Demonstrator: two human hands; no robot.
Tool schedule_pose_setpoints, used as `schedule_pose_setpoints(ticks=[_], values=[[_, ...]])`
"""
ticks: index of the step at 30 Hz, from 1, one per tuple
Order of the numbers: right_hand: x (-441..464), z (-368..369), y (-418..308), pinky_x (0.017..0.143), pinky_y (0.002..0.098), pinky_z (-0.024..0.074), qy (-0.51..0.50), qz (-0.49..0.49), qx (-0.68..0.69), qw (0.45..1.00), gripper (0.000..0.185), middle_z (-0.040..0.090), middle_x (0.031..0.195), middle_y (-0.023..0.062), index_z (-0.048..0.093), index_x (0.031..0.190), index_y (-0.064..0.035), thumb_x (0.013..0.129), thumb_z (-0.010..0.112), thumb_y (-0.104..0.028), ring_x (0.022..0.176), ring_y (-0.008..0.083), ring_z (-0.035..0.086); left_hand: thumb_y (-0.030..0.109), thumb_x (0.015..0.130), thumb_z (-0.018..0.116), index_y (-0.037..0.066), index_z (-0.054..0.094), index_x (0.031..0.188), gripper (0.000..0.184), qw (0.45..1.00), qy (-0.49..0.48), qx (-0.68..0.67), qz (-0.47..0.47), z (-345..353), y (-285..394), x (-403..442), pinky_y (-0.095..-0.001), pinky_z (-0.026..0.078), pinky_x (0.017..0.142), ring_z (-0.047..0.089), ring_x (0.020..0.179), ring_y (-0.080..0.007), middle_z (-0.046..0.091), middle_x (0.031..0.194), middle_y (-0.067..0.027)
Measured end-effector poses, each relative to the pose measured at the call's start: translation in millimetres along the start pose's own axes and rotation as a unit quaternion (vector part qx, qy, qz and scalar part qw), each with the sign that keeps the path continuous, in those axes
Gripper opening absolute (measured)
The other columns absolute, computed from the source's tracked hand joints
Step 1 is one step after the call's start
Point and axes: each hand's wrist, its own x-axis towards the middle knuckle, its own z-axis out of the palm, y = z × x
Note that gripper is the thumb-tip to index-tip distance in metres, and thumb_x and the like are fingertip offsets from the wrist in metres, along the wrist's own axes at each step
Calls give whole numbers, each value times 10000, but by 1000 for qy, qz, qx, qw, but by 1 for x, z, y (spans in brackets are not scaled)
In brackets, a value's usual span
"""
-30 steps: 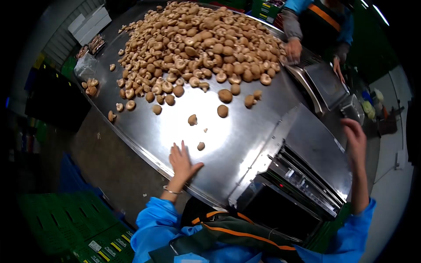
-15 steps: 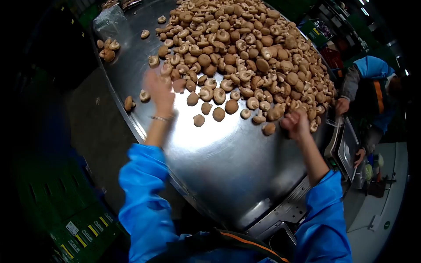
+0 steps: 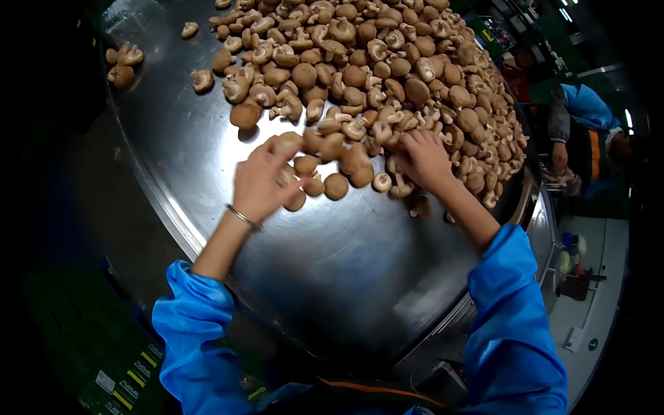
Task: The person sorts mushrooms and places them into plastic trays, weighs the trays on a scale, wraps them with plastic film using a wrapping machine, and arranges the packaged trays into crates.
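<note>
Brown shiitake mushrooms (image 3: 377,72) lie heaped on a steel table (image 3: 311,277). At the heap's near left edge, my left hand (image 3: 263,183) is open, thumb and fingers apart around loose mushrooms (image 3: 306,164). It wears a thin metal bangle (image 3: 243,218) on the wrist. My right hand (image 3: 423,160) reaches into the front of the heap with its fingers curled down among mushrooms. Those fingertips are partly hidden, so what they grip cannot be made out. Between the two hands several mushrooms (image 3: 355,158) look smeared by motion.
A small cluster of mushrooms (image 3: 124,66) sits near the table's left edge beside a clear plastic bag (image 3: 131,21). Across the right side stands another person in a blue sleeve (image 3: 588,104). Green crates (image 3: 124,377) are stacked low on the left.
My left hand has come down and inward to the loose mushrooms. The right hand has moved left and up into the heap's front. The view has shifted a little.
</note>
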Motion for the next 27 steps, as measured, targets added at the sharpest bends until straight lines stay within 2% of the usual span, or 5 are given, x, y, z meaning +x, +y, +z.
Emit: schedule_pose_setpoints(ticks=[2,8,18,20,27], values=[[-34,9,23,825,380,373,66,-25,-101,992,254,505,1026,76,536,938,-100,689,581,-122,959,301,456,380,664,662,151,589,1041,448,983,-149,-105,19,5,42,-4,-397,445,769,554,915,-291,537,1094,-97],[-3,-23,-16,787,390,373,237,-28,70,968,223,513,1023,131,506,871,-48,658,563,-14,922,313,487,301,745,626,135,618,921,241,965,-100,-163,180,41,91,-21,-463,285,941,475,1087,-251,535,1136,-38],[-24,-2,18,834,377,390,-61,-1,-2,998,180,552,869,95,522,843,-67,705,572,-171,872,264,536,140,747,584,55,479,1134,410,979,127,114,-115,32,-13,57,-433,342,870,414,1080,-293,450,1174,-145],[-17,-10,12,787,377,407,-57,53,-3,997,180,555,811,115,523,823,-52,691,577,-161,841,281,537,155,753,578,57,500,1134,401,976,-56,158,-136,21,-15,66,-425,366,860,410,1087,-289,456,1172,-126],[56,25,-30,761,400,415,10,91,-53,994,197,597,880,138,567,906,-35,748,551,-151,876,284,545,71,712,572,53,618,852,148,987,-85,107,-83,42,-27,81,-379,455,760,540,867,-296,567,880,-135]])
